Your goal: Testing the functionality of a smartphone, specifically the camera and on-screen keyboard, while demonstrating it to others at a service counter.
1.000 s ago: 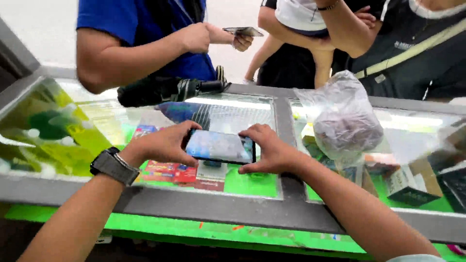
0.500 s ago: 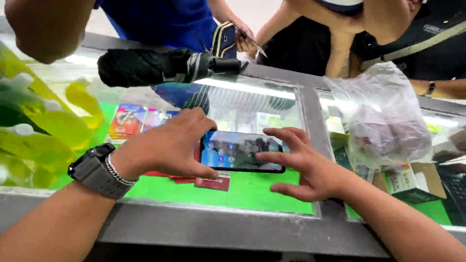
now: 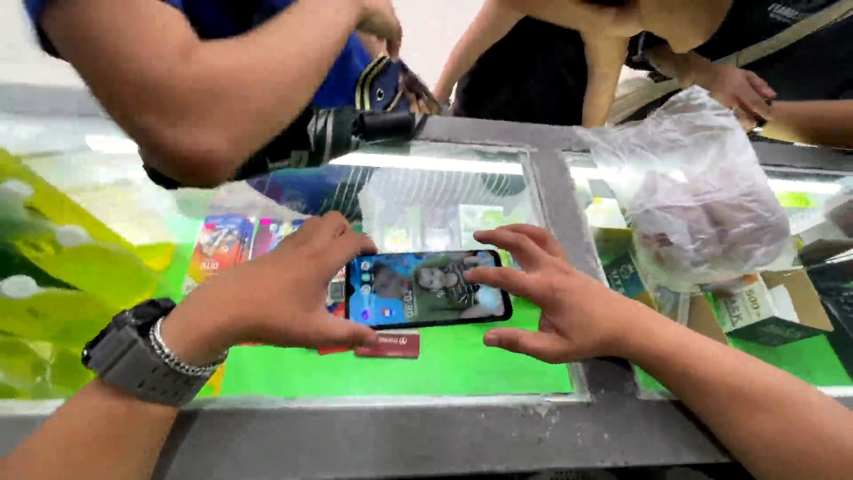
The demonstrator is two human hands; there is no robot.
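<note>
— Where is the smartphone (image 3: pixel 426 290)?

— Flat on the glass counter (image 3: pixel 444 191), screen up and lit, in the pane left of the metal divider bar (image 3: pixel 560 222), toward that pane's near edge. Long axis running left to right, roughly along the counter's near frame (image 3: pixel 373 436), right end tipped slightly toward the near edge.

— And the left hand (image 3: pixel 284 293)?

— At the phone's left short end. Curled over it, thumb low along the near side, fingers across the far corner, seemingly pinching that end. Contact looks real, though the exact fingertip hold is hidden behind the knuckles. Grey wristwatch (image 3: pixel 133 360) and a thin bracelet on that wrist.

— The right hand (image 3: pixel 551 298)?

— At the opposite short end, spread wide and holding nothing. Fingers fanned over the right part of the screen, tips just at or above the glass; cannot tell whether touching. Thumb pointing left along the near edge, just short of the phone's right corner.

— Which is nearer, then?

— Left, by a judgement: already wrapped on its end. Right just beside, phone lying leftward from its palm.

— Anything crowding the spot?

— A small red card (image 3: pixel 386 343) touching the phone's near long side. A filmy plastic bag (image 3: pixel 702 196) well apart, beyond the divider toward the right pane. A folded black umbrella (image 3: pixel 346 133) along the far edge, under another person's forearm (image 3: pixel 204 80). More arms of other people past the far edge.
</note>
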